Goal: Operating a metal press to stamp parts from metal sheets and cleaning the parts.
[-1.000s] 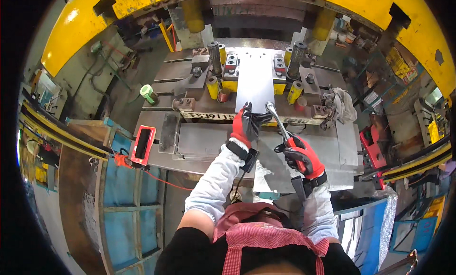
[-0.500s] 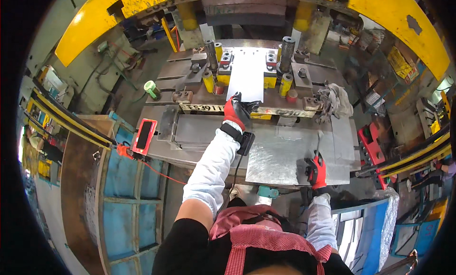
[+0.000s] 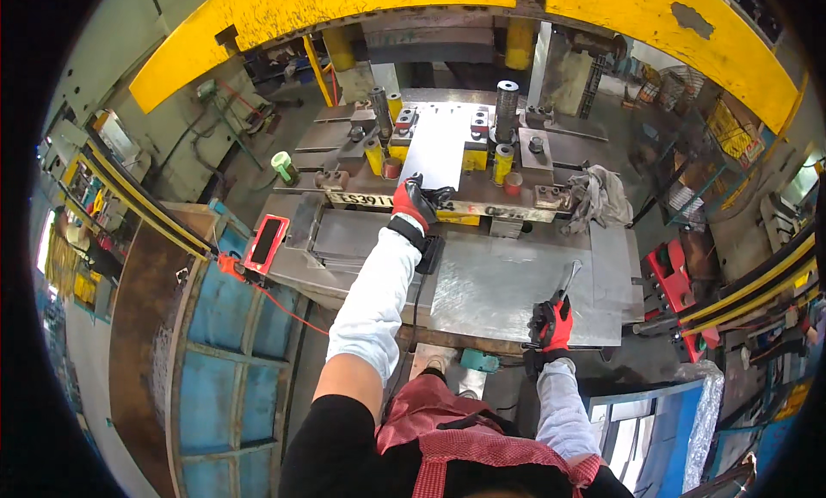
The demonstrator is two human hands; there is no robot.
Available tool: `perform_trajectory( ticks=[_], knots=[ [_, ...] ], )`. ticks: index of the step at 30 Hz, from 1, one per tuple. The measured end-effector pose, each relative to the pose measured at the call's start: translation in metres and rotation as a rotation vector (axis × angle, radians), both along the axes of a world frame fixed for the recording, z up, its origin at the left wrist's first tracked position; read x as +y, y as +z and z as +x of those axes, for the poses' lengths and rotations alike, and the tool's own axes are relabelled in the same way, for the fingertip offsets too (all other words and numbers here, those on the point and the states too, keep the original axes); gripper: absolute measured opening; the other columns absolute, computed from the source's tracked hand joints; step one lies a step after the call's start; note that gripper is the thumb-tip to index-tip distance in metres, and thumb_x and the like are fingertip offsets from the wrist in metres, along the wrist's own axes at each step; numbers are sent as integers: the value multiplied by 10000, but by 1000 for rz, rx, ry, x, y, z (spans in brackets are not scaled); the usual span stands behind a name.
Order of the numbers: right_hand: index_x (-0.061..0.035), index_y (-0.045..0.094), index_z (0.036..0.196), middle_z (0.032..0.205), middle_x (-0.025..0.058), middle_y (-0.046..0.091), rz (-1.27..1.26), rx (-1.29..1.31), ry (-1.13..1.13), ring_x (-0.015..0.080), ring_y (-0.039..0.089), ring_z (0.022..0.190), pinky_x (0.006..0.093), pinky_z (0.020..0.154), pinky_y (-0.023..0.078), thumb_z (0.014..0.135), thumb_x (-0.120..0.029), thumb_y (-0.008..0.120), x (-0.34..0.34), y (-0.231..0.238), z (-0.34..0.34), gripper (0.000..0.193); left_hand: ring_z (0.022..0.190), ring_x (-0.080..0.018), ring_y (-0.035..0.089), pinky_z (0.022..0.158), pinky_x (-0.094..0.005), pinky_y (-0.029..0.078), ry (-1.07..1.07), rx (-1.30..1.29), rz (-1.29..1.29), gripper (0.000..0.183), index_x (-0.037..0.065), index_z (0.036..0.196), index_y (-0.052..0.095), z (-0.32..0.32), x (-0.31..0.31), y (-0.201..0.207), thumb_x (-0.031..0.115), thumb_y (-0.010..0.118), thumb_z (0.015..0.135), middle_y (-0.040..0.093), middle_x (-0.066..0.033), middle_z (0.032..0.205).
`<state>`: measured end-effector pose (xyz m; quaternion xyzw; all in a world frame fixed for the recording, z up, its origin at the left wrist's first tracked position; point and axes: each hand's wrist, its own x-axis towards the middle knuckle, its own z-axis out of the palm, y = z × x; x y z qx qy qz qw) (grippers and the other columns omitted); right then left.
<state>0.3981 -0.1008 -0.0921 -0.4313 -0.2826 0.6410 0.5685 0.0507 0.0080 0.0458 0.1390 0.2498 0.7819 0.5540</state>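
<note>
My left hand (image 3: 420, 199), in a red and black glove, reaches forward and pinches the near end of a shiny flat metal sheet (image 3: 437, 147). The sheet lies lengthwise across the die (image 3: 516, 207), between its upright posts. In my right hand (image 3: 551, 324), also gloved, is a slim metal tool (image 3: 571, 274) that points forward and slightly right. Its handle is hidden by the fingers, and I cannot tell its exact kind. That hand is over the near right part of a smooth steel plate (image 3: 482, 283).
Stacked metal sheets (image 3: 353, 240) lie left of the plate. A phone in a red frame (image 3: 268, 242) and a green-and-white cup (image 3: 282, 166) are further left. A grey rag (image 3: 598, 197) drapes at the right. The press's yellow beam (image 3: 370, 8) arches above.
The whole view has shifted slightly. My right hand has turned, so the metal tool shows more plainly and leans to the right. My left hand stays at the sheet's near end.
</note>
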Motion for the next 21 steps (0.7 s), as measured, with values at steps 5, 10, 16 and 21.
perform_trajectory(
  ticks=[5, 10, 16, 21],
  knots=[
    [-96, 396, 993, 604, 47, 483, 39, 62, 52, 128, 443, 426, 294, 383, 417, 783, -66, 537, -1, -2, 5, 255, 881, -350, 591, 706, -483, 530, 16, 35, 7, 352, 0, 1171, 441, -4, 3, -4, 207, 414, 887, 561, -186, 1061],
    [-94, 388, 1007, 614, 46, 482, 51, 52, 52, 130, 442, 430, 297, 389, 418, 794, -72, 543, 2, -12, 8, 264, 817, -347, 612, 694, -461, 543, 7, 2, 59, 341, -5, 1142, 466, -1, 1, -7, 215, 427, 884, 583, -190, 1019],
    [-95, 383, 983, 621, 44, 487, 49, 28, 63, 132, 446, 431, 293, 389, 417, 800, -84, 546, 2, -13, 8, 245, 939, -321, 579, 756, -471, 521, 24, 63, -36, 353, 25, 1201, 437, -5, 3, -7, 161, 378, 881, 550, -149, 1113],
    [-98, 375, 967, 616, 52, 485, 51, 83, 68, 142, 450, 432, 303, 395, 422, 797, -130, 576, 4, -16, 8, 265, 967, -375, 560, 765, -496, 508, -29, 50, -22, 367, 25, 1229, 413, -9, 5, -9, 171, 392, 893, 535, -142, 1148]
  ],
)
